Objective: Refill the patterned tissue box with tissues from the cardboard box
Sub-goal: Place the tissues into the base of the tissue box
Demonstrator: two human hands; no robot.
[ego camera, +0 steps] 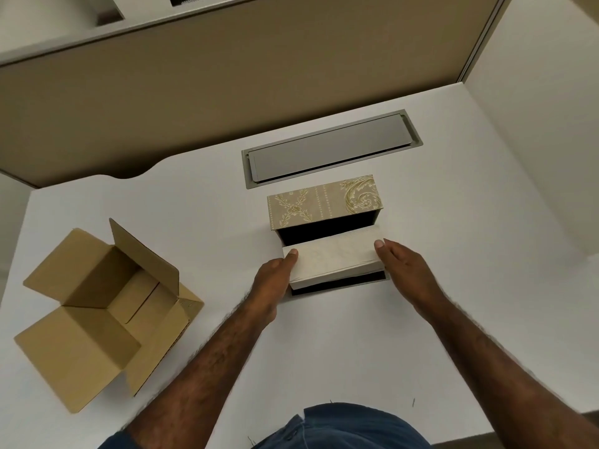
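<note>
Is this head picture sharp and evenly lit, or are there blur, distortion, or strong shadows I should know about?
Head view: light is soft and even, with no glare on the white desk; wide-angle bending curves the partition edges; the forearm outlines look jagged; the left hand, right hand and tissue stack are fairly sharp; the patterned tissue box interior is too dark to read; the cardboard box is clear.

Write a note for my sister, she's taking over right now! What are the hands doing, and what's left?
Left hand and right hand grip the ends of the tissue stack, holding it over the open patterned tissue box.
Cardboard box sits open on the left of the table; no tissues visible inside.
Done: stack taken out.
Left: lower the stack into the box and close it.
</note>
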